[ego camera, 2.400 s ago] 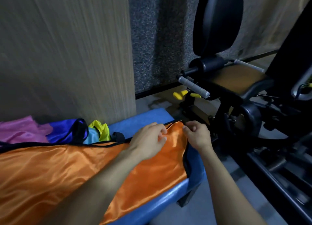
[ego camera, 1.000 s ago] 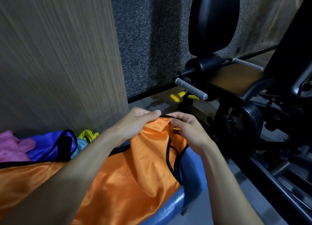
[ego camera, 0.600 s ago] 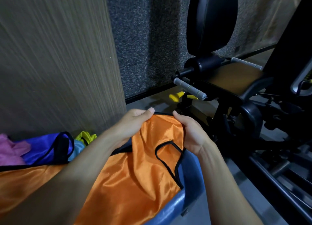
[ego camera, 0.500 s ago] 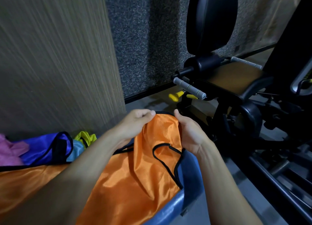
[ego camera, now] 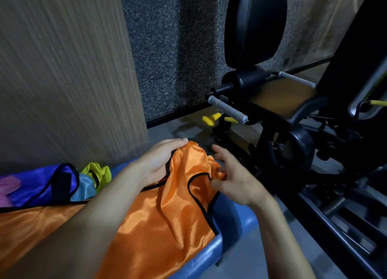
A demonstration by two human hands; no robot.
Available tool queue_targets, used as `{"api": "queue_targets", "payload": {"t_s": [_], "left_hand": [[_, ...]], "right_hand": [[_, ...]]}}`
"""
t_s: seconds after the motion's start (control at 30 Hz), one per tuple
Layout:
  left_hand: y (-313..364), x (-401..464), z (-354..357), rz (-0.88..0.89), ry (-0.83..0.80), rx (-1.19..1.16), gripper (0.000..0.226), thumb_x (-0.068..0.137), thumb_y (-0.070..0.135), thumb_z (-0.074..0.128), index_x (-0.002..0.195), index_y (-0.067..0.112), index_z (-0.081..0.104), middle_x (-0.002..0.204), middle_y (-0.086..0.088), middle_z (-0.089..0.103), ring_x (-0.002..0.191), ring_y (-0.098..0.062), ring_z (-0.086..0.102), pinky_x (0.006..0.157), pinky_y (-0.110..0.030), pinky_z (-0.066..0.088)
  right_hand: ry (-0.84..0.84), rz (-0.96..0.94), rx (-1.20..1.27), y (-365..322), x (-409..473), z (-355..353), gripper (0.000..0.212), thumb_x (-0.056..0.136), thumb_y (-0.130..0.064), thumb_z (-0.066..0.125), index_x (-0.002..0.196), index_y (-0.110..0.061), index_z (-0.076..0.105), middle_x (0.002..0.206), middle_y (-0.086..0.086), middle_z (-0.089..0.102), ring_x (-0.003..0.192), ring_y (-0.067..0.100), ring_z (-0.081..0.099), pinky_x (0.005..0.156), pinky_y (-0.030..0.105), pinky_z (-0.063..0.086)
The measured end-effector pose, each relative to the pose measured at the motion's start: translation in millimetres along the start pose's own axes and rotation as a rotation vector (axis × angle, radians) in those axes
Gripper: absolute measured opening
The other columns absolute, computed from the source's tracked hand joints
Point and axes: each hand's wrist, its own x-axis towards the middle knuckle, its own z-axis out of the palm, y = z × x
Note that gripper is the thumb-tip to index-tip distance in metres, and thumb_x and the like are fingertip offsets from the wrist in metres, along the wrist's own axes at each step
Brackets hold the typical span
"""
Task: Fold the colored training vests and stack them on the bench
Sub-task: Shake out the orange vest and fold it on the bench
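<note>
The left hand (ego camera: pixel 159 161) holds up the orange vest (ego camera: pixel 167 211) on the blue bench (ego camera: pixel 234 222). The right hand (ego camera: pixel 234 182), blurry, looks open. Next, fold it over.

A single head-worn wide-angle view looks forward and steeply down from close above the surface (ego camera: pixel 234 222), whose right end sits low in the frame. Both forearms reach in from the bottom edge. The lens faces a wood-grain wall (ego camera: pixel 62 69), with a gym machine (ego camera: pixel 272 111) to the right; its far parts are probably too dark to read.
</note>
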Motion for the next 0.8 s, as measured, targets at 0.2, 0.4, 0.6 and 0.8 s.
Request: {"api": "queue_targets", "payload": {"t_s": [0.2, 0.4, 0.6, 0.8], "left_hand": [[-8, 5, 6, 0.045, 0.013, 0.102, 0.03, 0.099, 0.032, 0.063, 0.109, 0.006, 0.076, 0.096, -0.015, 0.076, 0.086, -0.023, 0.072, 0.085, -0.036, 0.056], [-34, 15, 7, 0.125, 0.089, 0.664, 0.017, 0.096, 0.031, 0.069, 0.098, 0.015, 0.073, 0.092, -0.004, 0.078, 0.087, -0.026, 0.074, 0.086, -0.045, 0.059], [-48, 15, 7, 0.205, 0.198, 1.103, 0.026, 0.096, 0.042, 0.063, 0.085, 0.018, 0.066, 0.078, -0.003, 0.071, 0.073, -0.018, 0.068, 0.074, -0.048, 0.057], [-49, 7, 8, 0.229, 0.202, 1.166, 0.024, 0.095, 0.052, 0.06, 0.098, 0.029, 0.063, 0.09, 0.008, 0.069, 0.085, -0.012, 0.065, 0.079, -0.045, 0.056]], "right_hand": [[0.372, -0.029, -0.152, 2, 3, 23, 0.05, 0.09, -0.023, 0.052, 0.139, -0.032, 0.056, 0.123, -0.007, 0.069, 0.115, 0.017, 0.064, 0.098, 0.04, 0.053], [0.401, 0.284, -0.148, 15, 6, 8, 0.03, 0.085, -0.022, 0.049, 0.104, -0.032, 0.07, 0.088, -0.002, 0.072, 0.087, 0.026, 0.068, 0.08, 0.044, 0.057], [0.232, 0.364, 0.272, 7, 8, -13, 0.018, 0.091, -0.005, 0.054, 0.091, -0.012, 0.071, 0.075, 0.004, 0.068, 0.064, 0.008, 0.064, 0.07, 0.025, 0.059], [0.393, 0.457, 0.03, 21, 46, 1, 0.053, 0.088, -0.065, 0.061, 0.09, -0.012, 0.066, 0.096, 0.004, 0.069, 0.092, 0.026, 0.066, 0.081, 0.039, 0.053]]}}
